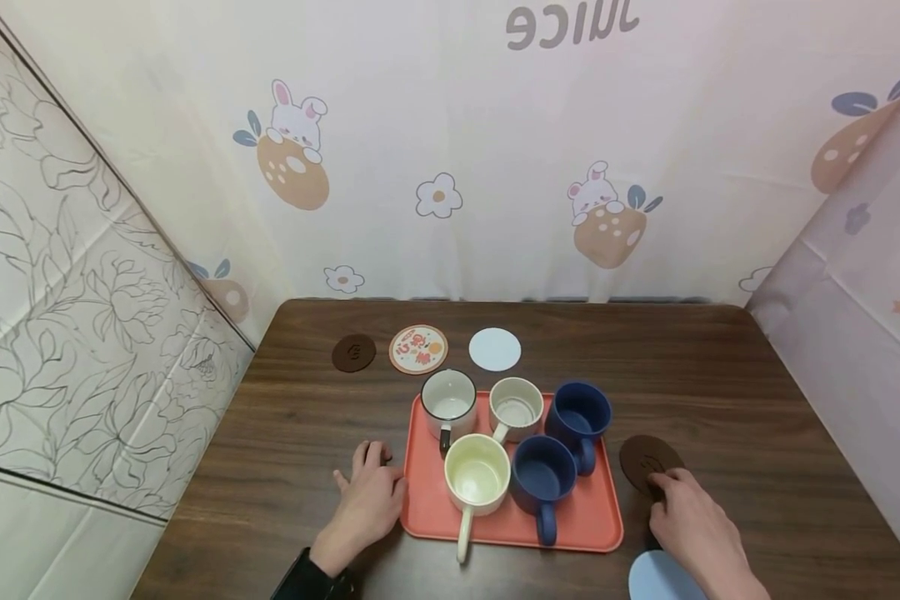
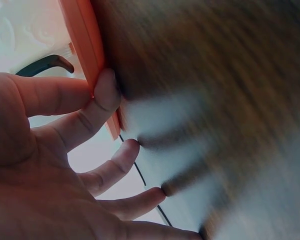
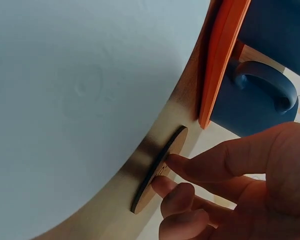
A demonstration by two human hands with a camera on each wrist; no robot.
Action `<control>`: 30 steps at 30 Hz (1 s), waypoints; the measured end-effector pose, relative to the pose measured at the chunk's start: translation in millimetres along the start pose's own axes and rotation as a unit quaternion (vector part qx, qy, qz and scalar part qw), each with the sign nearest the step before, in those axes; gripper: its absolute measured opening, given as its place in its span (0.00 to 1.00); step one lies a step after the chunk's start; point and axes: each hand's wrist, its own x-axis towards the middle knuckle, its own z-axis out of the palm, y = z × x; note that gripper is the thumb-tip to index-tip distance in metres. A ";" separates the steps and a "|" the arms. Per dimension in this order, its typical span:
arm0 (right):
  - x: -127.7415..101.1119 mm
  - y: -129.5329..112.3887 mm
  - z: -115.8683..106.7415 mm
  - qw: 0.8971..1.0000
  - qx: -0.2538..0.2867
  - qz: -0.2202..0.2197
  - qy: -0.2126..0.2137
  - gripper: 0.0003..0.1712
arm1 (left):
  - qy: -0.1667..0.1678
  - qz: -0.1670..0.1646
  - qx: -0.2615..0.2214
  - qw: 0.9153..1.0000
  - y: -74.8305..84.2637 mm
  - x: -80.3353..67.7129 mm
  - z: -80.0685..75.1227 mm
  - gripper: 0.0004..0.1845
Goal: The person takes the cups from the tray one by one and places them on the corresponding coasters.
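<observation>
Lying under the right grip [image 1: 696, 527], the brown coaster [image 1: 641, 457] is touched by parted fingertips [image 3: 177, 163], while the tray [image 1: 425, 510] is touched by the spread left grip [image 1: 369, 502], seemingly for steadiness.

Brown wood grain covers the surface [image 1: 300, 425]. The coral tray [image 1: 495, 529] carries two navy mugs [image 1: 579, 408] [image 1: 543, 473], a pale-lime mug [image 1: 477, 475], a cream mug [image 1: 516, 408] and a black-rimmed white mug [image 1: 449, 402]. Far edge: a dark-brown coaster [image 1: 354, 353], an orange-rimmed printed coaster [image 1: 418, 349], a white coaster [image 1: 495, 349]; toward the right edge, another dark-brown coaster [image 1: 645, 461], a pale-blue coaster [image 1: 660, 577].
</observation>
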 end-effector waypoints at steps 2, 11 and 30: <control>0.7 -0.6 0.1 1.000 -0.001 -0.007 0.006 0.26 | 0.001 -0.002 0.001 1.000 0.3 0.3 0.1 0.11; 2.3 1.8 2.5 0.998 -0.016 -0.049 0.032 0.23 | 0.001 -0.007 0.000 1.000 2.0 0.1 -0.3 0.11; 8.3 -0.7 7.4 0.994 -0.017 -0.077 0.073 0.25 | 0.007 0.003 -0.009 1.000 -0.4 -0.5 -0.4 0.12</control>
